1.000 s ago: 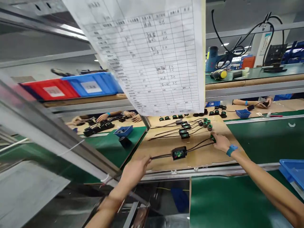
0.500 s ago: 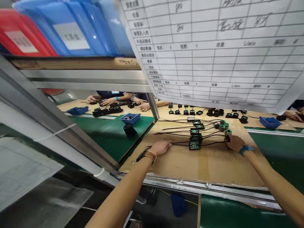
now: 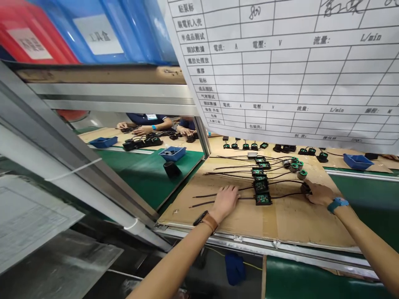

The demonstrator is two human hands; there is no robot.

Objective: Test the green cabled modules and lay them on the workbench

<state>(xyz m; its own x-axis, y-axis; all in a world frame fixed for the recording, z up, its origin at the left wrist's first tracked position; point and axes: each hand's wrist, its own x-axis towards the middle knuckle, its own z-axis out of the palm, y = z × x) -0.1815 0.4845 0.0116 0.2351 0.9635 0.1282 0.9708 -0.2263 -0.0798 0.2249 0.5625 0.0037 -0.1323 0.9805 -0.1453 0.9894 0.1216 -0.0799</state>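
Note:
On a brown cardboard sheet (image 3: 280, 224) lie several small black modules with green circuit boards, each trailing black cables to a round green-topped part. My left hand (image 3: 226, 201) rests flat on the black cables (image 3: 205, 203) just left of the nearest module (image 3: 262, 198). My right hand (image 3: 319, 193) covers the round black part (image 3: 305, 187) at the other end of that module's cable. More modules (image 3: 260, 171) lie in a row behind, with round coils (image 3: 294, 166) to their right.
A large printed form (image 3: 296, 70) hangs overhead. Blue and red bins (image 3: 93, 37) stand on a shelf at top left. Other people's hands (image 3: 146, 129) work at the far side. A blue tray (image 3: 172, 153) and black cylinder (image 3: 170, 169) sit on the green belt.
My view moved closer to the cardboard. The nearest module was slid up against the row behind it, and both hands moved with its cable ends.

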